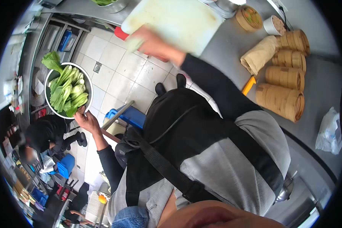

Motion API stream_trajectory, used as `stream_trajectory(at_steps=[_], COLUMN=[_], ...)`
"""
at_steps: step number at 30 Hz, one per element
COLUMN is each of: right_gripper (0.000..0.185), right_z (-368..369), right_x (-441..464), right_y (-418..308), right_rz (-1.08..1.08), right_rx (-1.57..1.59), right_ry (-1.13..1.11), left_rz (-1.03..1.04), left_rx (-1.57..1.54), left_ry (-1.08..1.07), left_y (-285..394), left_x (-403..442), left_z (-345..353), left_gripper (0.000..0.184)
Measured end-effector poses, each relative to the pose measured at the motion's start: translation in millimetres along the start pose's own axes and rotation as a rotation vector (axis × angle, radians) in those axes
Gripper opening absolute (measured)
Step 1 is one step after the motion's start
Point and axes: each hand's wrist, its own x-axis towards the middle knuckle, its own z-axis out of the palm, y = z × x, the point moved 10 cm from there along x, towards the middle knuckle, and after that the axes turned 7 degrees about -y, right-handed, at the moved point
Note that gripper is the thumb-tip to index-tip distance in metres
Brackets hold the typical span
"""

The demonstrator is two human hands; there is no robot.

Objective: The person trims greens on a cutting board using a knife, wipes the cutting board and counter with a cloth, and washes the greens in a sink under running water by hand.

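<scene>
My left hand (87,120) grips the near edge of a round metal bowl (90,81) at the left. Green leafy vegetables with pale stems (69,89) fill the bowl, and one leaf hangs over its far rim. My right hand (152,42) is closed on a pale green piece (135,43), both blurred by motion. It is just off the near-left edge of a white cutting board (174,22), above a red container (120,33) that it partly covers.
Bamboo steamers (279,100), a brown cloth-like bundle (258,55) and an orange handle (249,86) lie on the right-hand steel counter (231,49). A blue bin (131,116) stands by my left arm. Another person (45,131) bends over at the lower left.
</scene>
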Motion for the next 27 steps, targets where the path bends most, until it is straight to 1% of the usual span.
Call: stream_trajectory(at_steps=[1, 2, 3, 5, 7, 8, 9, 10, 11, 12, 14, 15, 16, 17, 19, 20, 21, 23, 24, 25, 26, 27], right_gripper=[0.051, 0.05, 0.047, 0.04, 0.037, 0.038, 0.038, 0.038, 0.038, 0.037, 0.037, 0.038, 0.04, 0.042, 0.049, 0.052, 0.051, 0.044, 0.035, 0.029, 0.025, 0.029], right_z=[-52.7, -116.4, -182.9, -208.8, -163.9, -92.7, -16.6, 55.3, 89.2, 81.0, 76.5, 31.1, -15.7, -78.2, -178.2, -208.7, -222.8, -188.1, -131.3, -71.9, -10.1, 42.0], right_x=[0.7, -10.7, -21.3, -24.4, -29.4, -10.5, 4.6, 17.9, 25.4, 37.7, 56.7, 58.7, 72.6, 68.4, 70.5, 59.8, 43.1, 51.0, 66.7, 71.5, 75.2, 79.4], right_y=[44.0, 104.6, 141.4, 168.5, 188.4, 179.7, 144.4, 104.4, 54.7, 50.3, 45.1, 70.0, 92.1, 147.0, 209.3, 281.8, 282.3, 258.9, 243.8, 224.8, 195.8, 123.1], right_rz=[0.121, 0.121, 0.223, 0.431, 0.374, 0.242, 0.144, 0.01, -0.095, -0.061, 0.003, 0.002, 0.025, 0.222, 0.372, 0.534, 0.643, 0.603, 0.328, 0.373, 0.254, 0.061], right_rx=[0.001, -0.215, -0.375, -0.492, -0.705, -0.521, -0.36, -0.298, -0.267, -0.164, 0.051, 0.126, 0.123, 0.042, -0.513, -0.542, -0.77, -0.77, -0.811, -0.669, -0.51, -0.392], right_ry=[0.008, 0.166, 0.196, 0.105, 0.3, 0.311, 0.244, 0.068, 0.005, -0.034, -0.133, 0.018, -0.113, 0.027, -0.134, -0.113, 0.123, 0.347, 0.234, 0.171, 0.172, -0.021], left_rz=[-0.017, -0.035, -0.054, -0.094, -0.108, -0.059, -0.071, -0.079, -0.077, -0.086, -0.102, -0.119, -0.058, -0.091, -0.159, -0.166, -0.16, -0.133, -0.137, -0.155, -0.17, -0.188], left_rx=[0.004, 0.011, 0.017, 0.044, 0.061, 0.018, 0.041, 0.064, 0.082, 0.004, -0.012, -0.013, -0.015, 0.004, 0.037, 0.047, 0.034, 0.002, 0.02, -0.006, -0.038, -0.07], left_ry=[-0.002, -0.006, -0.008, -0.009, -0.022, 0.022, 0.009, -0.009, -0.012, 0.007, 0.017, 0.026, 0.046, 0.034, 0.022, 0.011, 0.025, 0.052, 0.054, 0.058, 0.061, 0.063], left_y=[-3.1, -7.9, -13.9, -28.2, -35.5, -32.7, -28.8, -21.0, -15.3, -16.2, -13.4, -15.2, -12.8, -19.2, -29.7, -29.4, -31.2, -32.7, -29.2, -30.9, -32.6, -34.4], left_x=[-3.9, -8.2, -12.0, -21.3, -18.1, -16.7, -18.5, -18.2, -12.6, -12.6, -15.3, -17.7, -19.3, -19.9, -24.6, -25.1, -26.8, -25.0, -24.2, -23.5, -23.4, -25.1], left_z=[-2.2, -2.3, -0.3, 2.4, 7.3, 5.5, 4.2, 0.6, 0.3, 0.6, -0.5, 0.0, 1.1, 2.4, 5.7, 7.0, 7.3, 8.8, 8.5, 8.4, 8.3, 9.0], left_gripper=[0.018, 0.018, 0.018, 0.016, 0.014, 0.014, 0.014, 0.014, 0.014, 0.013, 0.011, 0.011, 0.013, 0.013, 0.014, 0.014, 0.014, 0.014, 0.014, 0.016, 0.02, 0.025])
